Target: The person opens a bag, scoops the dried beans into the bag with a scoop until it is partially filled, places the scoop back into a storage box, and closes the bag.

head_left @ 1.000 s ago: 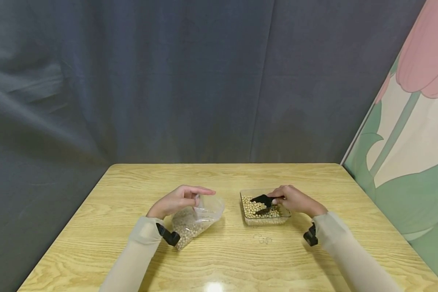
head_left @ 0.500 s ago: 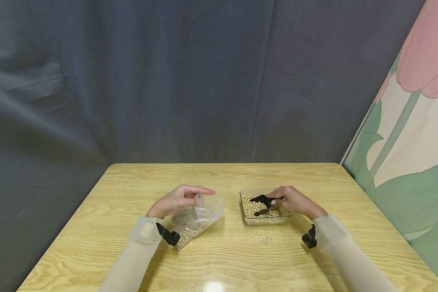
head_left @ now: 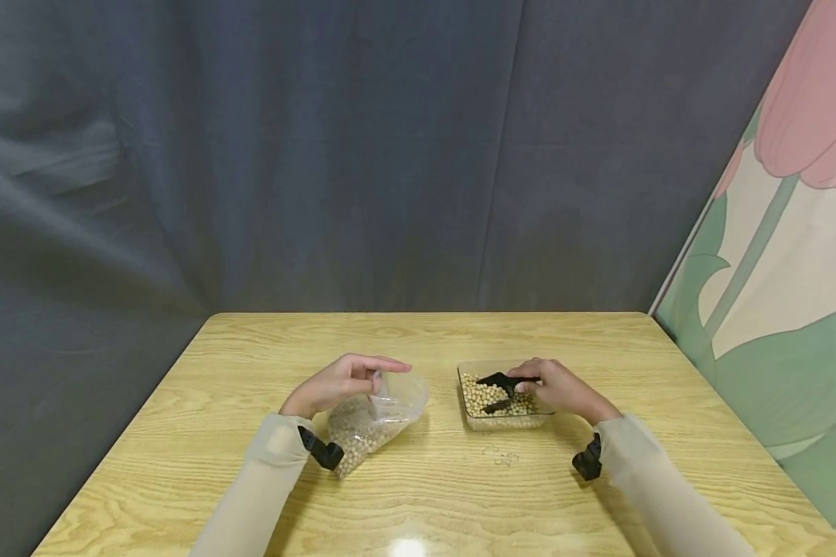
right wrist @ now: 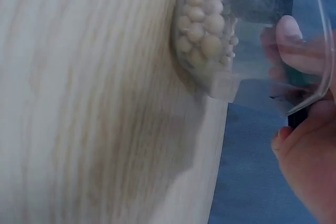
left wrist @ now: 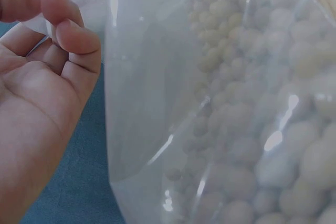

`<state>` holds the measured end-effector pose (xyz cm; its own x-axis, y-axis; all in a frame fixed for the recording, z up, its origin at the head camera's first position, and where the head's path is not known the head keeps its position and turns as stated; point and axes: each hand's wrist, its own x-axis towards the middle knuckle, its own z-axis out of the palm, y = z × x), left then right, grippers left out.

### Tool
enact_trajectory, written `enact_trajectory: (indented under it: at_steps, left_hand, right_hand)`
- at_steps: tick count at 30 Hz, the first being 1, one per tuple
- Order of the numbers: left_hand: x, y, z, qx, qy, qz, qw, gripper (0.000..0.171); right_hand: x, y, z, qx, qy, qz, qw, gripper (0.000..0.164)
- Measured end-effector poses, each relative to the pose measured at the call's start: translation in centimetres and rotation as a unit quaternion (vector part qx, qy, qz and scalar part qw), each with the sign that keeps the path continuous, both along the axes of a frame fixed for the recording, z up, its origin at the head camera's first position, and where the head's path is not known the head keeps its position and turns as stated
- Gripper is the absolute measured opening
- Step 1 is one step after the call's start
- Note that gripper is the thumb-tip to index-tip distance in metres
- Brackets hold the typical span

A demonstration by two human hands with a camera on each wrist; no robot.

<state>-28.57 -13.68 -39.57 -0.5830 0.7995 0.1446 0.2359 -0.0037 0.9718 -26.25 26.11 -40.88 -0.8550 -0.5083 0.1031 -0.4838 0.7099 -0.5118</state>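
Observation:
At left in the head view, my left hand (head_left: 334, 384) pinches the rim of a clear plastic bag (head_left: 358, 433) partly filled with pale round beans. The bag slumps on the table with its mouth facing right. Up close in the left wrist view, beans show through the bag's film (left wrist: 149, 103) beside my curled fingers. My right hand (head_left: 553, 384) holds a small black scoop (head_left: 505, 381) by its handle, its blade down among the beans in a clear rectangular container (head_left: 505, 422). The container's wall partly covers my thumb and the scoop in the right wrist view.
Both bag and container rest on a wood-grain table (head_left: 446, 495), a short gap between them. Faint small marks (head_left: 503, 456) lie on the tabletop in front of the container. A dark curtain (head_left: 362, 155) hangs behind the table, and a flower-painted panel (head_left: 794, 325) stands at right.
My right hand and wrist have shifted slightly toward the left and down, the scoop moving a little with them in the beans. My left hand and the bag have stayed put.

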Motion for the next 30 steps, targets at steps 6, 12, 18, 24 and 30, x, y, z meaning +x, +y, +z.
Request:
enact_trajectory:
  at_steps: [6,12,18,24,30]
  left_hand:
    - [0.02,0.01,-0.06,0.002,-0.001,-0.001,1.0000,0.045]
    - [-0.06,0.00,-0.11,0.004,-0.001,-0.004,1.0000,0.044]
    - [-0.15,-0.09,-0.21,0.006,0.002,-0.005,1.0000,0.044]
    - [-0.21,-0.15,-0.23,0.004,0.002,-0.006,1.0000,0.044]
    - [-0.20,-0.17,-0.22,0.003,0.002,-0.006,1.0000,0.045]
  right_hand:
    - [0.12,0.11,-0.39,-0.016,0.002,-0.004,1.000,0.033]
    - [-0.04,0.25,-0.35,-0.020,-0.015,-0.012,1.000,0.035]
    - [-0.28,0.47,-0.42,-0.023,-0.030,-0.017,0.999,0.036]
    - [-0.32,0.53,-0.27,-0.034,-0.044,-0.018,0.998,0.037]
    - [-0.32,0.63,-0.18,-0.042,-0.054,-0.018,0.998,0.037]
